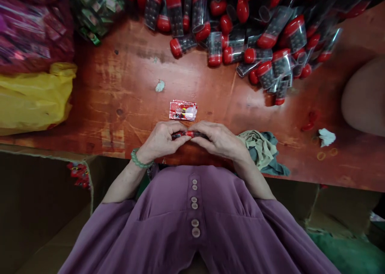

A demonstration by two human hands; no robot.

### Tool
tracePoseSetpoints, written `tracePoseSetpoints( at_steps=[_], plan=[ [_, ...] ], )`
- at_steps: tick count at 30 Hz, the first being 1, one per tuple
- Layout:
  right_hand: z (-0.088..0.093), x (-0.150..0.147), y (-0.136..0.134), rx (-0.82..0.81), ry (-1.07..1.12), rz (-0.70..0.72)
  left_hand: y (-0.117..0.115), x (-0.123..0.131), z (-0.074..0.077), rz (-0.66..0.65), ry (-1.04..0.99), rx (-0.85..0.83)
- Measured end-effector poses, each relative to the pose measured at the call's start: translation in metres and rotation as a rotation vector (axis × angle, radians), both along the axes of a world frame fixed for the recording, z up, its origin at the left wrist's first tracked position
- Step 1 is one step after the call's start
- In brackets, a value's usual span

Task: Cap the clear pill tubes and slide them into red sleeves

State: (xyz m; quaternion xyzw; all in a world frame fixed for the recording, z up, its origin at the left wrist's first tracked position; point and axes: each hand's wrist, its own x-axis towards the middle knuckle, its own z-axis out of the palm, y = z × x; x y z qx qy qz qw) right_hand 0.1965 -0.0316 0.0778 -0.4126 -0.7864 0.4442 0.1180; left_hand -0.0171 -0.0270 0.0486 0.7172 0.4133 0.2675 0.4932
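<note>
My left hand (165,137) and my right hand (217,138) meet at the table's front edge. Between their fingertips they pinch a narrow dark-and-red piece (189,133), lying crosswise; the fingers cover part of it, so its exact kind is unclear. Just beyond the fingertips lies a small stack of shiny red printed packets (183,110). A green bead bracelet (140,160) circles my left wrist. Close to my right wrist is a crumpled beige and grey-green cloth (261,150).
Many clear tubes with red caps (215,49), several filled with dark balls, are heaped across the back. At left sit a yellow bag (33,99), a dark pink bag (33,33) and green packets (100,9). A rounded pale object (365,95) stands right, near crumpled white paper (326,138).
</note>
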Motion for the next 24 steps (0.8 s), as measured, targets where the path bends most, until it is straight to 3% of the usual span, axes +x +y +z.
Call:
tracePoseSetpoints(
  at_steps=[3, 8, 13, 15, 18, 24],
  plan=[
    [0.003, -0.002, -0.002, 0.01, -0.06, -0.006, 0.001, 0.003, 0.0, 0.029, -0.001, -0.003],
    [-0.005, 0.002, -0.002, -0.086, 0.265, -0.049, 0.009, 0.004, 0.008, 0.024, -0.061, -0.179],
    [-0.028, -0.002, -0.014, -0.331, 0.5, -0.415, 0.002, -0.002, 0.0, 0.315, -0.301, -0.37],
    [-0.034, -0.005, -0.019, -0.399, 0.556, -0.503, -0.007, -0.001, -0.006, 0.343, -0.461, -0.507],
    [-0.038, -0.009, -0.022, -0.436, 0.609, -0.51, -0.021, 0.009, -0.012, 0.385, -0.556, -0.654],
    [-0.039, -0.016, -0.026, -0.344, 0.559, -0.532, -0.034, 0.036, -0.015, 0.607, -0.642, -0.737]
  ],
)
